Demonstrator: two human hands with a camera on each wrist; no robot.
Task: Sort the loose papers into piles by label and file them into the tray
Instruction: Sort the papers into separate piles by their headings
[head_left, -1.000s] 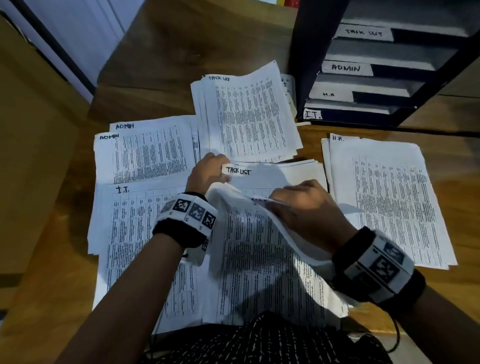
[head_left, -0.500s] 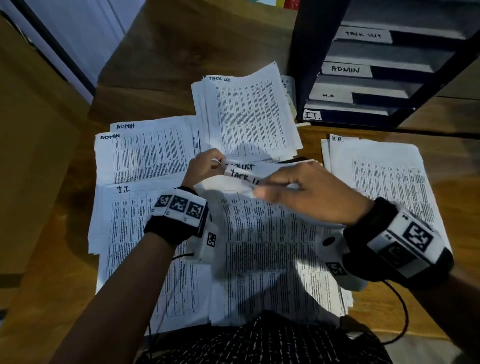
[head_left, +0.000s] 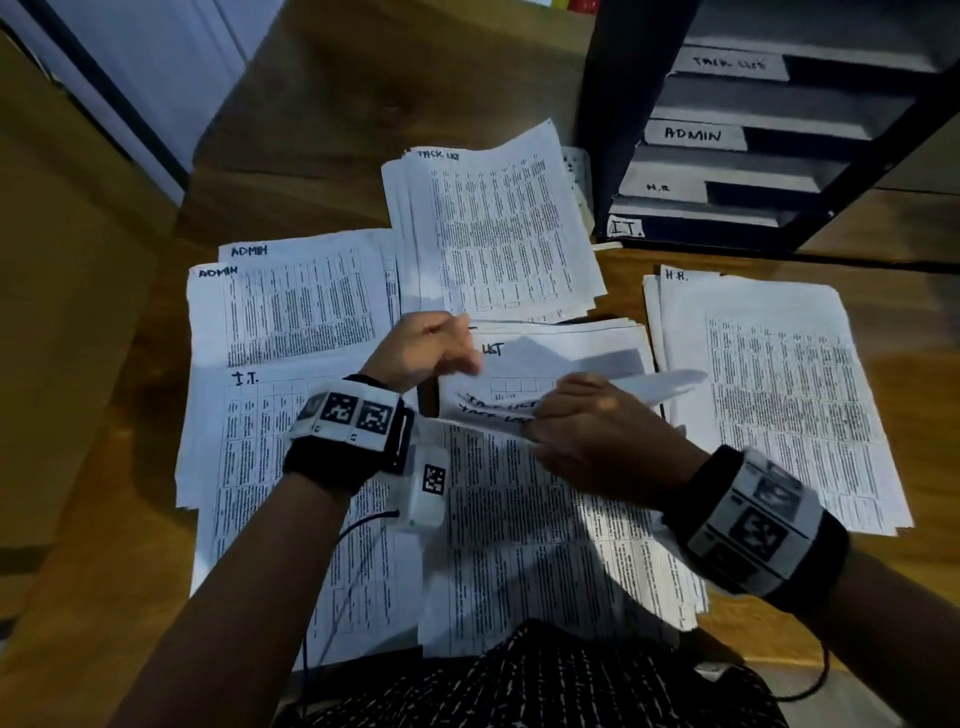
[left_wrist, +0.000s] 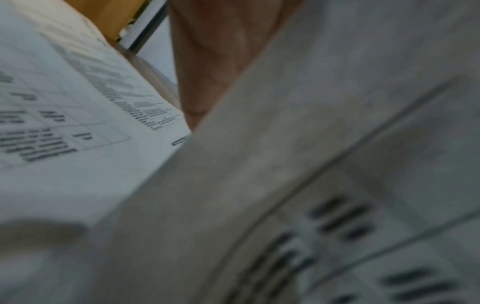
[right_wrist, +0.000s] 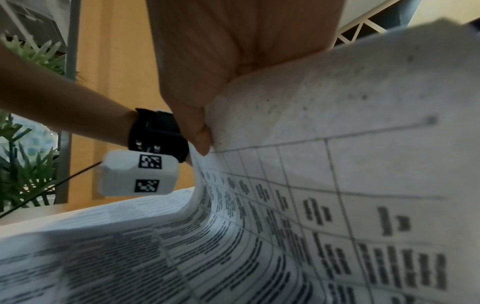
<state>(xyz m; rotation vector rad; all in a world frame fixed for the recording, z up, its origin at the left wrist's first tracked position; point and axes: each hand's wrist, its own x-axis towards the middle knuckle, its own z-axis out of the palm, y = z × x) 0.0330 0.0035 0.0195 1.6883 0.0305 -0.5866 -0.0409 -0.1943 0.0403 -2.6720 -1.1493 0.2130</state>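
Observation:
In the head view a loose stack of printed papers (head_left: 545, 545) lies in front of me. My right hand (head_left: 571, 421) pinches the top edges of a few sheets marked TASK LIST (head_left: 498, 410) and bends them up off the stack. In the right wrist view its thumb (right_wrist: 203, 139) presses on the curled sheet (right_wrist: 337, 144). My left hand (head_left: 431, 348) grips the stack's top left corner with curled fingers. A sheet beneath shows "LIST" (head_left: 550, 358). The black tray (head_left: 613, 130) stands at the back right, its slots labelled TASK LIST, ADMIN, H.R. and I.T.
Sorted piles surround the stack: TASK LIST (head_left: 493, 223) behind, ADMIN (head_left: 291, 306) at the back left, I.T. (head_left: 270, 467) on the left, H.R. (head_left: 779, 395) on the right. Bare wooden desk (head_left: 104, 519) shows at the far left, a white wall panel beyond it.
My right hand reached to the stack's top edge, pinched the top sheets, then drew them back toward me, which uncovers another sheet. My left hand stayed at the top left corner.

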